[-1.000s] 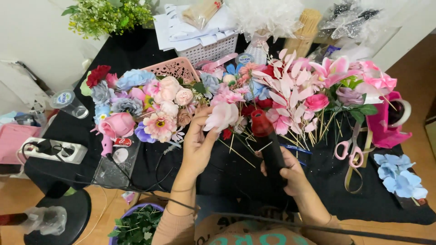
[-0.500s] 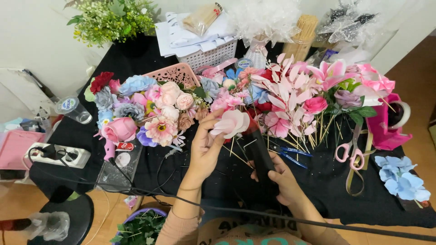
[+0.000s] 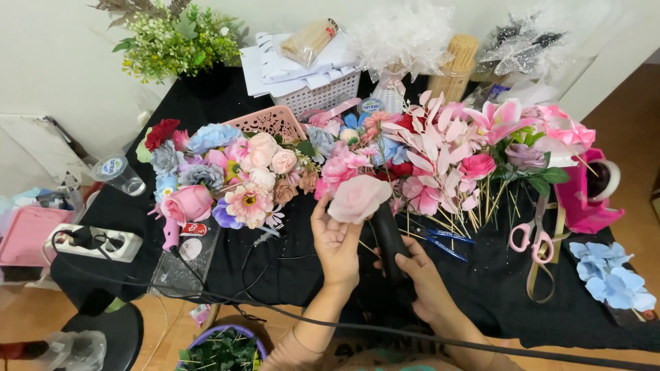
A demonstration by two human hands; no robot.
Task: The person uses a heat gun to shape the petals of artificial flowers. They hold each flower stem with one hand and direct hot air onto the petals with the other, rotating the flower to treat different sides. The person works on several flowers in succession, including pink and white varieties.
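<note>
View: head camera, looking down at a table (image 3: 605, 323) covered in black cloth.
Landmark: pale pink fabric rose (image 3: 357, 198), held above the near middle of the table.
Left hand (image 3: 337, 244): directly below the rose, palm turned inward, fingers curled up to the underside of the bloom and gripping it.
Right hand (image 3: 423, 275): below and to the right of the rose, closed around the lower end of a black glue gun (image 3: 390, 237).
Glue gun axis: long axis runs from the right hand up and slightly left; the upper end points at the base of the rose and meets it just beneath the petals.
Rose orientation: bloom faces up and away from the person; its stem is hidden behind the left hand.
Cable: a black cord (image 3: 481, 343) runs below both hands across the near edge.
Flower heap (image 3: 247, 172): mixed pink, blue and red artificial blooms, left of and behind the rose.
Pink leaf sprays (image 3: 430, 148): right of and behind the rose.
Pink scissors (image 3: 533, 237): well to the right of the rose.
Blue pliers (image 3: 440, 240): just right of the glue gun.
Power strip (image 3: 96, 242): far left of the rose.
</note>
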